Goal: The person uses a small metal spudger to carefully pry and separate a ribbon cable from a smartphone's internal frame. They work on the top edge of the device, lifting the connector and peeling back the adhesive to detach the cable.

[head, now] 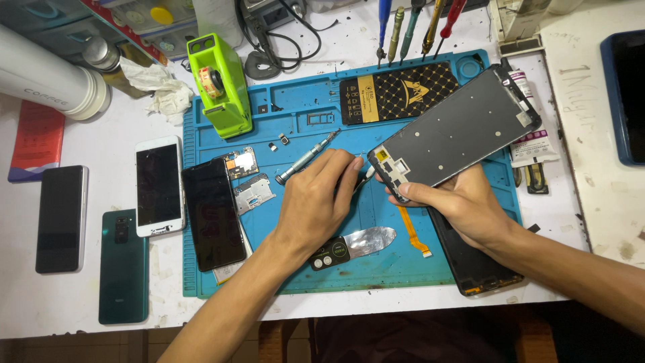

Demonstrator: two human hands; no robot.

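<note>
Over a blue repair mat point(295, 114) on a white bench point(101, 134), I see my right hand point(463, 208) gripping the lower corner of a grey phone frame point(457, 131), fingers point(420, 193) clenched around its edge, the frame tilted up off the mat toward the upper right. My left hand point(316, 202) is curled beside it, fingers pinched on a thin tool point(366, 176) whose tip meets the frame's lower end; what kind of tool it is I cannot tell.

Just past the left hand lies a silver screwdriver point(306, 158), and below the wrist a shiny metal pry pick point(353, 245) and an orange flex cable point(413, 232). A dark phone body point(474, 269) lies under my right forearm at the mat's edge. A black phone point(213, 214) rests on the mat's left side, with a small circuit board point(242, 163) and a metal shield point(254, 193) beside it. A black and gold battery point(396, 91) lies at the top of the mat, a lime green tape dispenser point(220, 84) at its upper left corner.

Off the mat to the left sit a white phone point(159, 185), a green phone point(124, 265) and a dark phone point(60, 218). Screwdrivers point(420, 27) stand in a row at the back. The bench top is scuffed and stained.
</note>
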